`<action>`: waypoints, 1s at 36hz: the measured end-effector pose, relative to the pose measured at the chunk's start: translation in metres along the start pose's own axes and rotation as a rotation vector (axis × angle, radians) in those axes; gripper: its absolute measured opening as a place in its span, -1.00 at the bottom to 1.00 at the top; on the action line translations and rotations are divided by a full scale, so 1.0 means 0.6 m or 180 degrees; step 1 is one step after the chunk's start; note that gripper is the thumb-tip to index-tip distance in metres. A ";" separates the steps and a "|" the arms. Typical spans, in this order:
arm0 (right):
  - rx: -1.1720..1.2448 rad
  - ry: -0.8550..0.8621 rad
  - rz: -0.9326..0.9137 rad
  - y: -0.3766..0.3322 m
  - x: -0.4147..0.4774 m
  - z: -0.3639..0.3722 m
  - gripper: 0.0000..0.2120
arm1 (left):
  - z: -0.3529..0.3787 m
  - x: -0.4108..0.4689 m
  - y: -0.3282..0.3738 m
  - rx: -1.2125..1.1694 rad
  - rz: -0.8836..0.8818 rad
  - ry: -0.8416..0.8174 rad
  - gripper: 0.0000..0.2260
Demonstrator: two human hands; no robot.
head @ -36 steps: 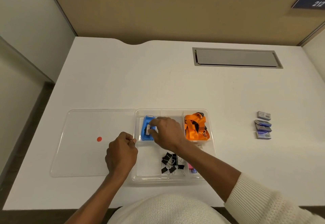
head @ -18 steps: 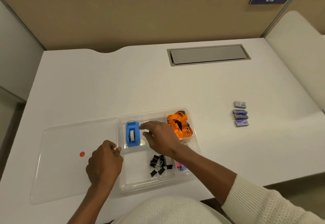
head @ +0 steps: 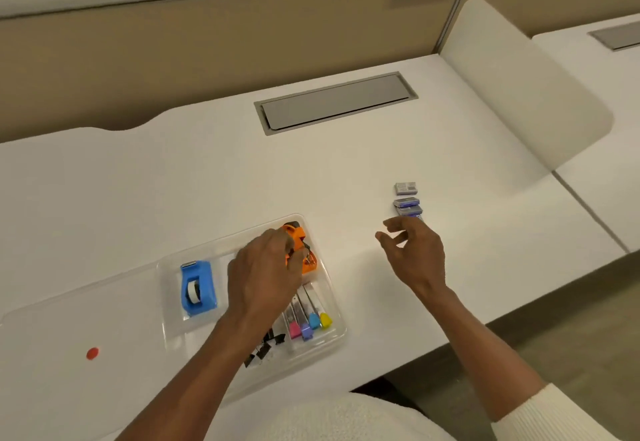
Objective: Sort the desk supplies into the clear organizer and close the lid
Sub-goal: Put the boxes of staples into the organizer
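White desk (head: 173,177): four markers (head: 308,316), one tape dispenser (head: 198,290), one organizer (head: 337,331).

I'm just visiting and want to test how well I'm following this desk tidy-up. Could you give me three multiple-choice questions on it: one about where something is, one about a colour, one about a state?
1. Where are the small staple boxes?
A. In the clear organizer
B. On the bare desk, right of the organizer
C. On the lid

2. What colour is the tape dispenser?
A. Blue
B. Green
C. Yellow

3. How is the organizer's lid?
A. Shut over the compartments
B. Open, lying flat to the left
C. Held up in the air

Answers:
1 B: the boxes sit in a row on the white desk, just beyond the right hand, outside the clear organizer.
2 A: its body is plainly blue, in a left compartment.
3 B: the clear lid lies flat on the desk and the compartments are uncovered.
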State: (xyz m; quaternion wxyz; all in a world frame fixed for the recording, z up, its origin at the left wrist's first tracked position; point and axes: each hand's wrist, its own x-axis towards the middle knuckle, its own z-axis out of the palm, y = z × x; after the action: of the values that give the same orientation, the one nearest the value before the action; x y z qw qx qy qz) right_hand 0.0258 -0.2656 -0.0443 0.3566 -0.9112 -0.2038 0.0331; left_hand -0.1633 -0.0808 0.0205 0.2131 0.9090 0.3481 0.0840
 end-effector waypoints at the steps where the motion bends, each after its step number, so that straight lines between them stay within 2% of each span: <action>1: -0.0145 0.0048 0.0154 0.017 0.006 -0.005 -0.74 | 0.012 0.014 0.019 -0.0067 0.0131 -0.0080 -0.81; 4: -0.0366 0.0143 0.0537 0.060 0.024 -0.014 -0.53 | 0.053 0.059 0.074 -0.0271 0.0523 -0.0319 -0.79; 8: -0.0410 0.0061 0.0943 0.094 0.049 -0.015 -0.23 | 0.118 0.123 0.135 -0.0279 0.0751 -0.0552 -0.77; 13: -0.0412 -0.0063 0.1059 0.114 0.084 -0.005 -0.08 | 0.186 0.197 0.200 -0.0077 0.0900 -0.0782 -0.70; 21: -0.0553 -0.0265 0.1121 0.122 0.134 0.016 -0.08 | 0.265 0.296 0.254 0.0234 0.1137 -0.1422 -0.47; 25: -0.0583 -0.0205 0.1003 0.127 0.147 0.025 -0.27 | 0.291 0.327 0.264 0.0255 0.1256 -0.1770 -0.38; 29: -0.0518 -0.0188 0.0864 0.135 0.160 0.024 -0.47 | 0.311 0.343 0.274 0.0333 0.1447 -0.1802 -0.45; 36: -0.0543 -0.0281 0.0726 0.183 0.159 -0.012 -0.48 | 0.322 0.345 0.287 0.0686 0.1743 -0.1544 -0.53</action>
State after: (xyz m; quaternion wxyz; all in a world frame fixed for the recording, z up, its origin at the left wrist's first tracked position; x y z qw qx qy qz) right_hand 0.1525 -0.3053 -0.1035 0.2625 -0.9531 -0.1165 0.0959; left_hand 0.1514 -0.1206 -0.0747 0.1622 0.9791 0.0385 -0.1169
